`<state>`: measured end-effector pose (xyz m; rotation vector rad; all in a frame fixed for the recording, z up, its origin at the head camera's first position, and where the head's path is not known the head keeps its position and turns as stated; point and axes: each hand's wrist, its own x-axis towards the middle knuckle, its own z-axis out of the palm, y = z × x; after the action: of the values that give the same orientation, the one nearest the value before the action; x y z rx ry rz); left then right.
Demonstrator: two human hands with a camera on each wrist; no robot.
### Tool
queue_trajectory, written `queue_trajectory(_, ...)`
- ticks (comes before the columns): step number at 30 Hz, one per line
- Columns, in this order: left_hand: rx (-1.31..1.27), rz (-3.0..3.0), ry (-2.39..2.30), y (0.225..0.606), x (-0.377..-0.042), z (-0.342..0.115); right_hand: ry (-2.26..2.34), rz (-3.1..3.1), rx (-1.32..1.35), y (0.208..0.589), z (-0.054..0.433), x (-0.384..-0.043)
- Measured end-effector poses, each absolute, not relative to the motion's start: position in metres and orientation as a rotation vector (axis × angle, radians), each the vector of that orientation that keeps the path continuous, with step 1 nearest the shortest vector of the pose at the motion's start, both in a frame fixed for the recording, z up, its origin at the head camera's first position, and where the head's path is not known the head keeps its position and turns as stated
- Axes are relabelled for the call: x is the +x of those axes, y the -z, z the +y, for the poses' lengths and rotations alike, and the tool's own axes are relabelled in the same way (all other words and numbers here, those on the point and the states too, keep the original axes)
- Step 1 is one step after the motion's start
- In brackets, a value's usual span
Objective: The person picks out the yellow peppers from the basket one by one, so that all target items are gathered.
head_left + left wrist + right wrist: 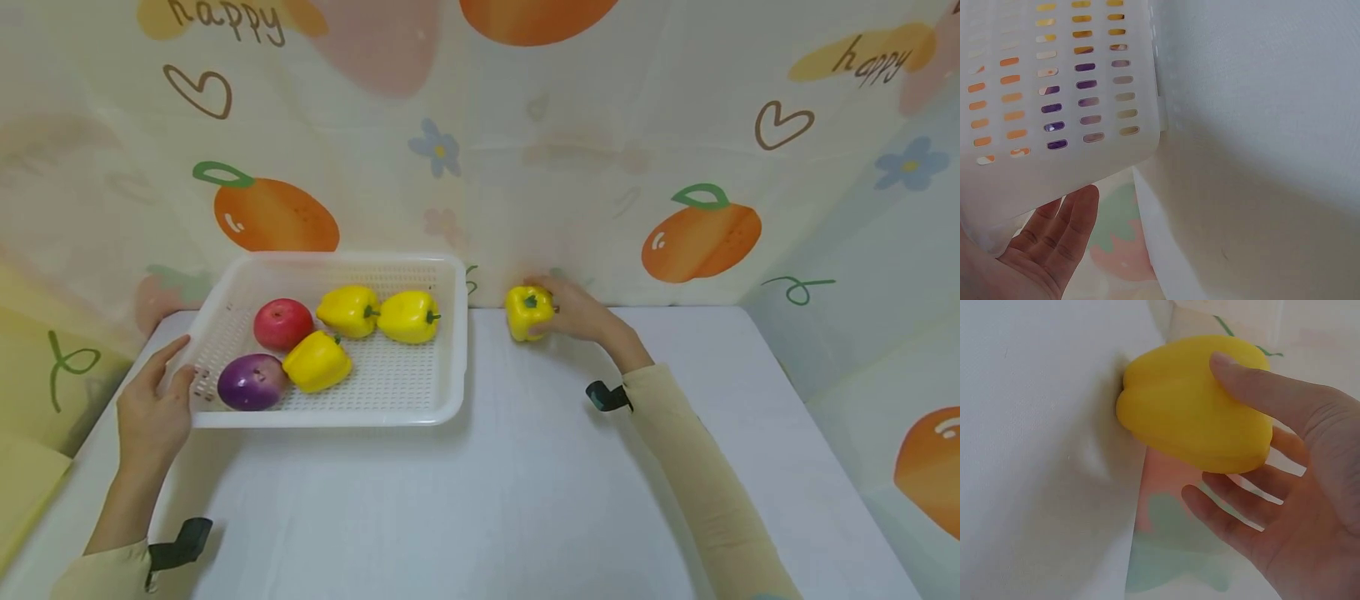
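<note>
A white plastic basket [401, 379] with slotted walls stands at the left of the table. My left hand [153, 421] grips its left end; the left wrist view has several fingers [1072, 231] under the basket wall, with the thumb hidden. Inside lie three yellow bell peppers [318, 362], a red apple-like fruit [283, 325] and a glossy purple oval vegetable [252, 382]. Right of the basket, my right hand [581, 315] holds another yellow bell pepper [522, 317] near the table's back edge. Its thumb [1254, 381] presses one side of this pepper, whose end is close to the tabletop.
The white table [480, 508] reaches back to a printed cloth wall [525, 183] with oranges, hearts and flowers. More of this cloth stands along the right side. Dark straps [180, 543] show at both wrists. A yellow surface [30, 492] lies beyond the table's left edge.
</note>
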<state>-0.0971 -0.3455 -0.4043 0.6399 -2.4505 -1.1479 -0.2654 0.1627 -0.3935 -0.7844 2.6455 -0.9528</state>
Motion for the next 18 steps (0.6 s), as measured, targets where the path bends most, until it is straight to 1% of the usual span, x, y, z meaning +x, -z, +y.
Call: queue_trajectory(18,0.667,-2.459,1.167,0.4028,-0.0967,-0.3456,0.933,2.673,-0.791,0.3954,0.164,-0.2626)
